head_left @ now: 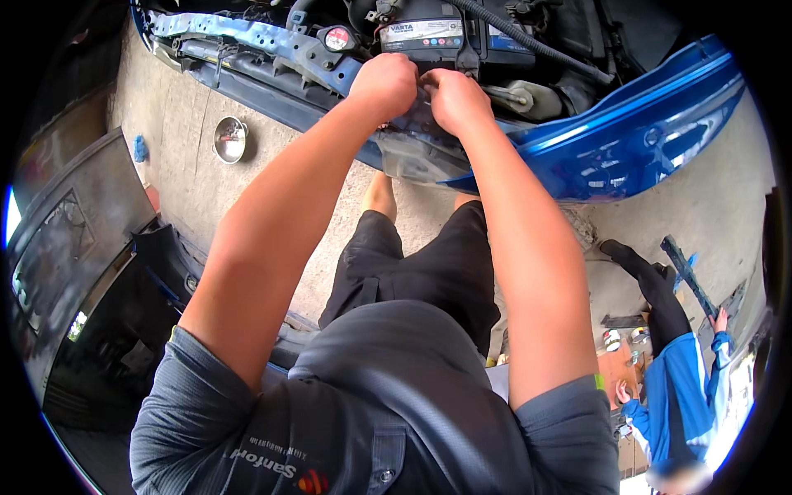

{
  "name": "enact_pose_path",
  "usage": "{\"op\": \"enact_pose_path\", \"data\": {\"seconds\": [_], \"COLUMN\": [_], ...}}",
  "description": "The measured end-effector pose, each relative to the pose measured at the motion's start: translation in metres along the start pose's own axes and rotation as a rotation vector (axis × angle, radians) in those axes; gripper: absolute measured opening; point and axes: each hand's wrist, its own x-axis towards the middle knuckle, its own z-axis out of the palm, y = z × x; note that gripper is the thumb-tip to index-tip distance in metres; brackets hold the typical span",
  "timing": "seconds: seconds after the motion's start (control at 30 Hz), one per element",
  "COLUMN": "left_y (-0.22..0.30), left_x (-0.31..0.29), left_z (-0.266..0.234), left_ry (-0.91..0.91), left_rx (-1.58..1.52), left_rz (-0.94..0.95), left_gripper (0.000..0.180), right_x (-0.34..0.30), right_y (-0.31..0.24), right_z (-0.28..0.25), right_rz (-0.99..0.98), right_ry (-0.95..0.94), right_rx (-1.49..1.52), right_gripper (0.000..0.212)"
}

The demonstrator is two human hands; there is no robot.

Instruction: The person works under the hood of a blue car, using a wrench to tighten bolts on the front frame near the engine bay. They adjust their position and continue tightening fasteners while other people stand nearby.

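Note:
My left hand [388,86] and my right hand [459,101] are close together at the front of a car's engine bay. Both have curled fingers, and whatever lies between them is hidden. Just beyond them sits a car battery [422,54] with a pale label on top. Below the hands is a clear, greyish headlight [422,158], partly covered by them. The left hand is beside the end of a bluish metal crossbar [247,40]. Nearest the right hand is a pale plastic reservoir [540,101].
A blue fender [635,144] curves out to the right. On the concrete floor at left stands a metal bowl [230,139]. Dark car panels [99,330] fill the far left. At lower right, a person in a blue jacket [681,388] holds a long dark strip [689,272].

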Motion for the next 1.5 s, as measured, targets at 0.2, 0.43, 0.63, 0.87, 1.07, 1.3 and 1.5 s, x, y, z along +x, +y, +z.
{"op": "enact_pose_path", "data": {"seconds": [0.2, 0.43, 0.63, 0.87, 1.07, 1.3, 1.5], "left_y": [-0.011, -0.044, -0.045, -0.049, -0.048, -0.048, -0.045], "left_x": [-0.009, -0.007, -0.007, -0.004, -0.001, -0.001, -0.001], "left_z": [0.006, 0.004, 0.004, 0.009, 0.007, 0.003, 0.001], "left_ry": [0.181, 0.43, 0.429, 0.419, 0.397, 0.371, 0.341], "left_rx": [-0.134, -0.21, -0.086, -0.126, -0.119, -0.13, -0.132], "left_rz": [0.128, 0.318, 0.379, 0.409, 0.409, 0.419, 0.4], "left_gripper": [0.019, 0.022, 0.021, 0.027, 0.029, 0.032, 0.032], "right_x": [-0.006, 0.002, 0.001, 0.002, 0.005, 0.002, 0.003], "right_y": [0.004, 0.005, 0.007, 0.012, 0.013, 0.011, 0.008], "right_z": [0.009, 0.005, -0.005, 0.0, -0.005, -0.001, -0.002], "right_rz": [-0.075, -0.083, -0.094, -0.162, -0.162, -0.169, -0.148], "right_ry": [0.069, 0.065, -0.053, 0.041, -0.034, 0.046, 0.045], "right_rx": [0.037, 0.202, 0.272, 0.293, 0.315, 0.212, 0.176], "right_gripper": [0.024, 0.023, 0.026, 0.028, 0.03, 0.027, 0.027]}}
